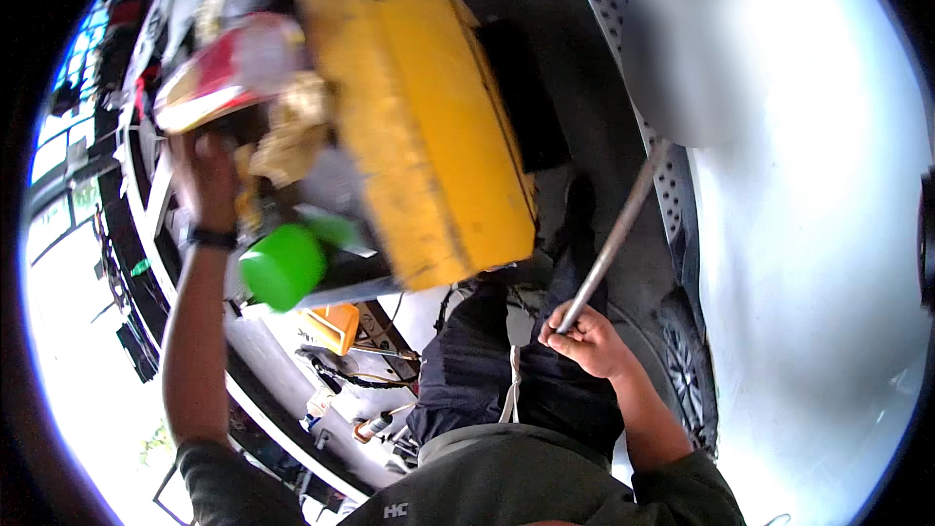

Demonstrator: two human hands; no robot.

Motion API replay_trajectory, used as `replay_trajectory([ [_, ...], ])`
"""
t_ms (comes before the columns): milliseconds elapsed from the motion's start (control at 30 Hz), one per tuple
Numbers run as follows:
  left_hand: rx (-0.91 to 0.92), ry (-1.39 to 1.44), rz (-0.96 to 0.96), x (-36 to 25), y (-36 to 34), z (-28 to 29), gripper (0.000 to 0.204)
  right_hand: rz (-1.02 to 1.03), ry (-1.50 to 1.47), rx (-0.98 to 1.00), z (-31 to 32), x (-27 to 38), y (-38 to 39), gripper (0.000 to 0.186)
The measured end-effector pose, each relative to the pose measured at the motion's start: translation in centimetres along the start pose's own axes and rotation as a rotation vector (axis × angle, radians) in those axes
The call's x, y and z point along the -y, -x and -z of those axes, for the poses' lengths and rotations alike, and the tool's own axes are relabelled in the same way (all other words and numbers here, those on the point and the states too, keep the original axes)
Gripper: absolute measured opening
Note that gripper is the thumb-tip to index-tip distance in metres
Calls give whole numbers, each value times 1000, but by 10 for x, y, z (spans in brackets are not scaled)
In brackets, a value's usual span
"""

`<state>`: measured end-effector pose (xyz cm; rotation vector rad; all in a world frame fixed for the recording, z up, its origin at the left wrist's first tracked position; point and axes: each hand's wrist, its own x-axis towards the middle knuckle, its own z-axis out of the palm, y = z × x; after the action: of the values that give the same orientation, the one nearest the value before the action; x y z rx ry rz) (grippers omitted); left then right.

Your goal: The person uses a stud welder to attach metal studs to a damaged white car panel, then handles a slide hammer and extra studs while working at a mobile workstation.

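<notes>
Head view: your right hand (pixel 587 339) wraps fingers round the rod's (pixel 616 235) lower end, likely leaving its length free; left hand (pixel 207 183) blurred by the red-and-white container (pixel 234 68), fingers can't tell.

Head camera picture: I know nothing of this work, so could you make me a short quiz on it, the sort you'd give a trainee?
1. Which hand grips the rod?
2. True or false: in this picture, the yellow boxy object shows between the left hand and the rod.
3. Fill in: the round object to the left of the yellow boxy object's lower end is bright ____.

Key: 1. The right hand. 2. True. 3. Green.
</notes>
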<state>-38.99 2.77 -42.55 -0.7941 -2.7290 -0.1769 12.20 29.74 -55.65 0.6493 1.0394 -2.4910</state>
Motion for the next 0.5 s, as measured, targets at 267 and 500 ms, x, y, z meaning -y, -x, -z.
replay_trajectory([
  [267, -110, 30, 116, -60, -5, 18, 36, 114, 107, -22, -57, 47, 30, 21],
  [500, -401, 448, -29, -29, 7, 74, 21, 150, 308, 2, -120, 107, 46, 23],
])
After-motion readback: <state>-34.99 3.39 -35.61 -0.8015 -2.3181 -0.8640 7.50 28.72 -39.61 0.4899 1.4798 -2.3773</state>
